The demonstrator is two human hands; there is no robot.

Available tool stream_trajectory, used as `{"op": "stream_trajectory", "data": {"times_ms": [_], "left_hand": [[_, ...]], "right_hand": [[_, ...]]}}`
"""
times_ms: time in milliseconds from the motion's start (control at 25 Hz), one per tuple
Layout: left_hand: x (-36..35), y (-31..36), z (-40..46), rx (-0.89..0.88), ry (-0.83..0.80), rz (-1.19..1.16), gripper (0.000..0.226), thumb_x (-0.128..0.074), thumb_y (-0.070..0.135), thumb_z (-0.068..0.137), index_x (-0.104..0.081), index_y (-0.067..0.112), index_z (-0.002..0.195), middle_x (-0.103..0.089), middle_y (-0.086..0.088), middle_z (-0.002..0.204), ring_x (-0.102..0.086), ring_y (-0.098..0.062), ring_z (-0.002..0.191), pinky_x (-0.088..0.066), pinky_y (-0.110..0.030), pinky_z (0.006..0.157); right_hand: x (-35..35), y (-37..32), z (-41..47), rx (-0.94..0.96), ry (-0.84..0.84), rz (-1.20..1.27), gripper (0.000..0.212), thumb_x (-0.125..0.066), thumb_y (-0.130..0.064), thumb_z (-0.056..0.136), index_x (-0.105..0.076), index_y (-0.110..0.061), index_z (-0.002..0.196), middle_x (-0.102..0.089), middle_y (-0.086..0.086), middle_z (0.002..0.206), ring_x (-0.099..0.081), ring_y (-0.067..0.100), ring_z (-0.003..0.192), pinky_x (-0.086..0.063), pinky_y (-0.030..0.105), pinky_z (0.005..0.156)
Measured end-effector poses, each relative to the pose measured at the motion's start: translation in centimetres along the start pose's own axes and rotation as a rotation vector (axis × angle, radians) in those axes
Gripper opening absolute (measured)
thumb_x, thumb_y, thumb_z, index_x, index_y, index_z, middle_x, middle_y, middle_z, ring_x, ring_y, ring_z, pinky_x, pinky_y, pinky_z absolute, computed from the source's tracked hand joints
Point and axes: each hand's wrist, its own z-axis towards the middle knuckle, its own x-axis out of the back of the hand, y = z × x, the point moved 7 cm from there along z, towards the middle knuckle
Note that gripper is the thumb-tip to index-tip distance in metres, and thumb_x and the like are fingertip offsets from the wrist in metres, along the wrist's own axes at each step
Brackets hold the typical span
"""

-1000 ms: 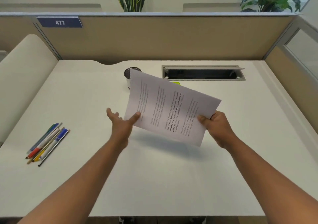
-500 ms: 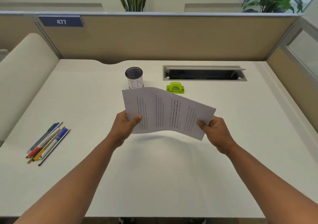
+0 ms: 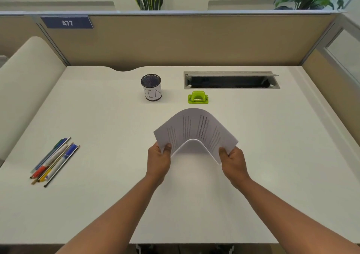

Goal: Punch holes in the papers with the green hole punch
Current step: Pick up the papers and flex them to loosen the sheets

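Beige cubicle partitions (image 3: 194,39) framed the white tabletop (image 3: 116,195) where I held the papers (image 3: 194,129) above it, my left hand (image 3: 158,162) pinching their left edge and my right hand (image 3: 232,162) pinching their right edge, the stack bowed upward into an arch between them. Just beyond the papers, the green hole punch (image 3: 198,97) sat untouched on the tabletop, beside a mesh cup (image 3: 151,87); pens (image 3: 52,162) lay grouped far to my left
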Motion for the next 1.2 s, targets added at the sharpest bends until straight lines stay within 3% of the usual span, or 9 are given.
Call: {"op": "stream_trajectory", "data": {"times_ms": [120,280,480,640,760,880,1000,1120,1200], "left_hand": [[0.2,0.3,0.0,-0.029,0.029,-0.006,0.029,-0.056,0.014,0.101,-0.069,0.04,0.1,-0.075,0.028,0.098,-0.07,0.006,0.091,-0.049,-0.007,0.069],[-0.4,-0.6,-0.4,0.033,0.03,0.012,0.027,-0.055,0.011,0.102,-0.068,0.034,0.102,-0.074,0.026,0.095,-0.068,0.002,0.09,-0.048,-0.007,0.067],[-0.2,-0.2,-0.5,-0.038,0.04,0.071,0.024,-0.053,0.014,0.102,-0.068,0.03,0.112,-0.073,0.029,0.097,-0.067,0.009,0.089,-0.048,-0.006,0.069],[0.1,-0.2,-0.5,-0.031,0.049,0.136,0.028,-0.05,0.013,0.104,-0.064,0.037,0.1,-0.069,0.025,0.087,-0.064,-0.001,0.078,-0.048,-0.008,0.062],[0.4,0.4,-0.3,-0.052,0.035,0.17,0.042,-0.049,0.016,0.104,-0.062,0.052,0.087,-0.068,0.031,0.079,-0.059,0.002,0.069,-0.045,-0.01,0.059],[0.5,0.4,0.0,-0.046,0.034,0.2,0.035,-0.048,0.016,0.104,-0.061,0.046,0.091,-0.069,0.025,0.088,-0.065,0.0,0.08,-0.05,-0.019,0.066],[0.3,0.0,0.0,-0.041,0.022,0.221,0.029,-0.047,0.013,0.104,-0.061,0.036,0.093,-0.069,0.012,0.088,-0.063,-0.013,0.075,-0.049,-0.031,0.067],[0.4,0.3,0.0,-0.036,0.008,0.209,0.032,-0.047,0.013,0.104,-0.062,0.04,0.095,-0.07,0.02,0.095,-0.068,-0.01,0.086,-0.053,-0.029,0.071],[0.5,0.8,0.2,-0.015,-0.007,0.197,0.035,-0.047,0.014,0.104,-0.063,0.044,0.093,-0.07,0.023,0.097,-0.069,-0.006,0.091,-0.056,-0.027,0.073]], "right_hand": [[0.4,-0.2,-0.2,0.022,0.019,0.003,0.018,-0.051,-0.018,0.102,-0.066,-0.023,0.111,-0.072,-0.012,0.084,-0.064,0.0,0.07,-0.052,0.017,0.06],[-0.2,1.4,-0.4,-0.067,-0.025,-0.109,0.02,-0.049,-0.018,0.103,-0.063,-0.005,0.109,-0.067,0.019,0.088,-0.055,0.021,0.069,-0.045,0.034,0.06],[0.1,1.1,-0.7,-0.054,-0.011,-0.126,0.012,-0.048,-0.022,0.103,-0.06,-0.02,0.106,-0.071,0.014,0.1,-0.065,0.035,0.078,-0.058,0.049,0.072],[0.0,1.4,-0.5,-0.093,-0.024,-0.184,0.022,-0.047,-0.019,0.103,-0.061,-0.006,0.113,-0.07,0.017,0.101,-0.064,0.035,0.076,-0.056,0.048,0.065],[0.3,1.0,-0.4,-0.083,-0.009,-0.178,0.021,-0.047,-0.021,0.102,-0.062,-0.009,0.112,-0.072,0.01,0.097,-0.068,0.03,0.08,-0.058,0.045,0.067],[0.3,0.5,-0.3,-0.057,-0.001,-0.182,0.02,-0.046,-0.02,0.1,-0.063,-0.014,0.109,-0.071,0.004,0.093,-0.064,0.021,0.073,-0.055,0.037,0.061],[0.1,0.8,-0.3,-0.074,-0.03,-0.213,0.02,-0.044,-0.018,0.101,-0.061,-0.013,0.112,-0.07,0.009,0.098,-0.065,0.028,0.081,-0.055,0.042,0.064],[0.1,0.5,-0.1,-0.087,-0.029,-0.196,0.018,-0.045,-0.017,0.099,-0.06,-0.019,0.109,-0.071,0.008,0.099,-0.068,0.032,0.087,-0.058,0.048,0.071],[0.7,-0.2,0.4,-0.059,0.013,-0.165,0.022,-0.047,-0.016,0.098,-0.062,-0.022,0.112,-0.072,0.0,0.101,-0.068,0.026,0.092,-0.057,0.038,0.07]]}}
